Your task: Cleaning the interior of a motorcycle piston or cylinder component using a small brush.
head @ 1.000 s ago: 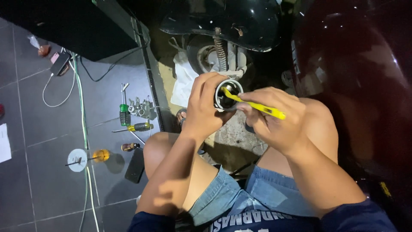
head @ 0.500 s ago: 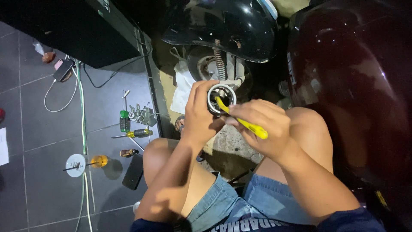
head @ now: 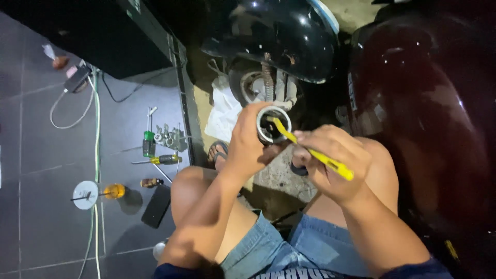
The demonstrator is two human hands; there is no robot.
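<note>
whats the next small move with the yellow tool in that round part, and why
Probably keep the left hand steady and work the yellow tool a little further around the inside. The right hand has its tip already inside the round metal-rimmed part, which the left hand grips tilted toward the camera.

The grey tiled floor [head: 46, 155] carries screwdrivers [head: 155, 159], a black phone [head: 156, 205], cables [head: 95, 155] and perhaps a white disc [head: 85, 195].

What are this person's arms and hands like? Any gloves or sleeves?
No gloves: the left hand and right hand are bare, with no rings, watch or bands visible. Both forearms are uncovered; dark blue sleeves start only near the shoulders.
</note>
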